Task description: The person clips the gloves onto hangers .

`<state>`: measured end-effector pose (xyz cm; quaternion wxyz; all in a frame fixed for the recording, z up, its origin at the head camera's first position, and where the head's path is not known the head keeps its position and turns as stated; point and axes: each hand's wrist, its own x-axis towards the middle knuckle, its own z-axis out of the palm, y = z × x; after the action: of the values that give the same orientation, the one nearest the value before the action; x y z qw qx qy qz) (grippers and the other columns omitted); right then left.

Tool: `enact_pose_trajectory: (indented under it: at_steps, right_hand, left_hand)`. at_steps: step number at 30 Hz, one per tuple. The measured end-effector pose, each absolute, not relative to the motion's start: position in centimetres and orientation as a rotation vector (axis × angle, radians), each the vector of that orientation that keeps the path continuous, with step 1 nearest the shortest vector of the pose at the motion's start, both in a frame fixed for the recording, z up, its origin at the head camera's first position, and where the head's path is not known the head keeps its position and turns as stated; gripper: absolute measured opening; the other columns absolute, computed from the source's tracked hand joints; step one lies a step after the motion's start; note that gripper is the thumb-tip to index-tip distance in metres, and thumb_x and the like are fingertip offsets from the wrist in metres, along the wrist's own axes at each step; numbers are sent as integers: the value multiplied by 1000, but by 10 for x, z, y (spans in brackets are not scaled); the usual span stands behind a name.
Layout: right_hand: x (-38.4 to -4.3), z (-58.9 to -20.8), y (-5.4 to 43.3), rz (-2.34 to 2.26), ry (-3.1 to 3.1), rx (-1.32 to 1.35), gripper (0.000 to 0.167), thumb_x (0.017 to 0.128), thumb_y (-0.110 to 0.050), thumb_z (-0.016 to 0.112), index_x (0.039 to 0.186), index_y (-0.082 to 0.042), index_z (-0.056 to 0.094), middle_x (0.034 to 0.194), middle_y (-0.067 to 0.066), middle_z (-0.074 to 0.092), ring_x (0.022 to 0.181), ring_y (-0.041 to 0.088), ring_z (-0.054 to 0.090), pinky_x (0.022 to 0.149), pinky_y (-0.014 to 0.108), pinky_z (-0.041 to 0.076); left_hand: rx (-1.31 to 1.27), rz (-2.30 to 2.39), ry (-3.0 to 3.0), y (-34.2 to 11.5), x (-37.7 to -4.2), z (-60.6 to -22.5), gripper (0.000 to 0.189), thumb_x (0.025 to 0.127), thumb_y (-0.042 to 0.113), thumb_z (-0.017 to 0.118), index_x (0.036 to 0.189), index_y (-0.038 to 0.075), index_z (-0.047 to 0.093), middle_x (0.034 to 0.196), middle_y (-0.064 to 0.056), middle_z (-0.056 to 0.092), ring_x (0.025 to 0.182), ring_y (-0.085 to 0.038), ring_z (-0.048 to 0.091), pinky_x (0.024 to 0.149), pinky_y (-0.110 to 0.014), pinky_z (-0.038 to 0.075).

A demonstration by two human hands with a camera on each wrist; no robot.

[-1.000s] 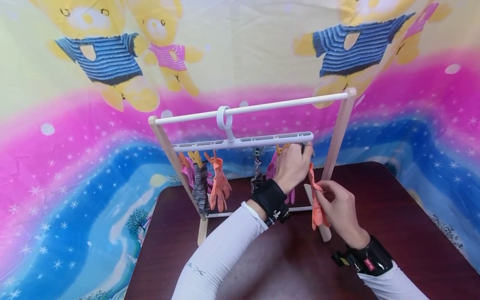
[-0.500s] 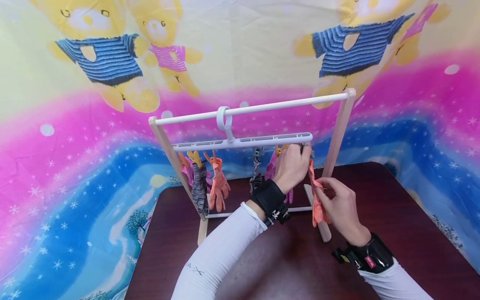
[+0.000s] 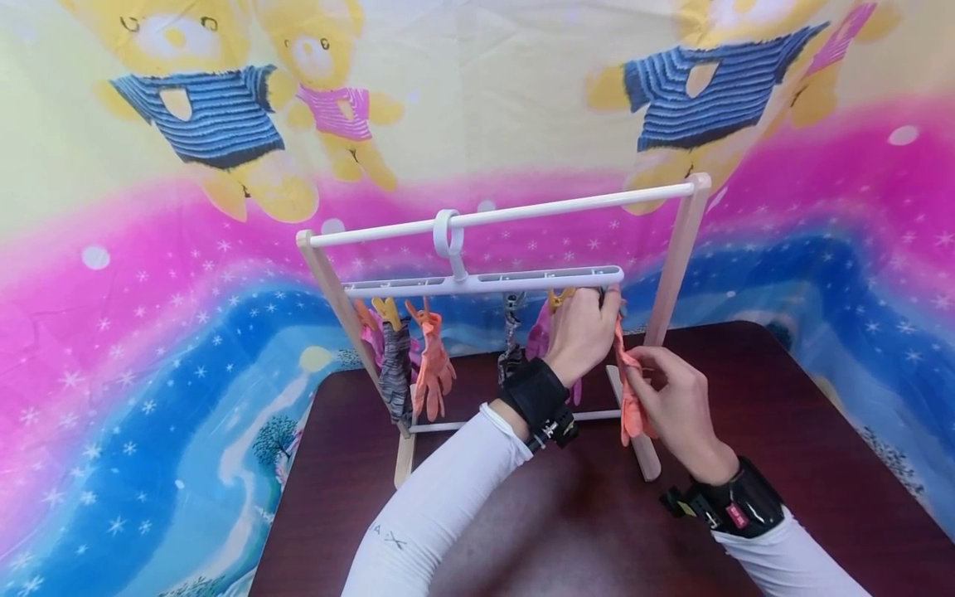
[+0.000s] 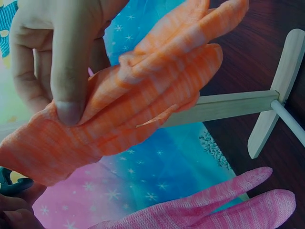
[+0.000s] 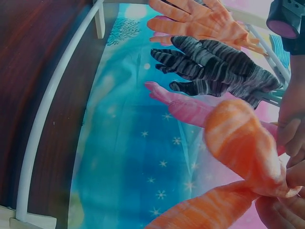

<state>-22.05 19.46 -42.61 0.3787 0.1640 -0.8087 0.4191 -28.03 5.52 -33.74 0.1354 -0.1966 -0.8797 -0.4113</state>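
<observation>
My right hand (image 3: 671, 406) pinches an orange glove (image 3: 632, 414) below its cuff; thumb and fingers grip the fabric in the left wrist view. My left hand (image 3: 585, 327) is just under the right end of the white hanger (image 3: 540, 279). Its fingers hold a dark green clothespin (image 4: 12, 185) at the glove's cuff. How far the pin bites on the cuff is hidden. Close by, a pink glove (image 4: 205, 202) hangs beside my left hand. The right wrist view shows the orange glove (image 5: 238, 148) folded over near my fingertips.
A wooden rack (image 3: 675, 257) with a white top rod (image 3: 567, 207) carries the hanger on a dark red table (image 3: 507, 531). Another orange glove (image 3: 433, 365), a grey striped glove (image 3: 395, 373) and further gloves hang from clothespins. A patterned cloth (image 3: 186, 414) stands behind.
My right hand and the orange glove have risen slightly, and the glove's cuff is nearer the hanger's end. My left hand stays nearly in place.
</observation>
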Motion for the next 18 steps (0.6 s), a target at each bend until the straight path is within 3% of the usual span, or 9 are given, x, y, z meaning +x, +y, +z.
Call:
enact_pose_trajectory:
  at_steps: [6, 18]
  right_hand:
    - [-222, -422, 194, 1057, -2071, 411, 26, 80, 12, 76, 103, -1, 73, 88, 10, 73, 77, -20, 55, 62, 6, 46]
    - [-225, -416, 192, 1049, -2075, 423, 24, 81, 10, 77, 102, 0, 73, 88, 11, 72, 83, -26, 53, 64, 4, 45]
  left_hand:
    - [-551, -1161, -2547, 56, -281, -338, 49, 109, 36, 36, 69, 18, 59, 53, 5, 43, 45, -10, 44, 45, -22, 30]
    - [-567, -1168, -2560, 56, -281, -340, 47, 109, 36, 37, 71, 16, 58, 53, 5, 44, 45, -10, 44, 44, -21, 30]
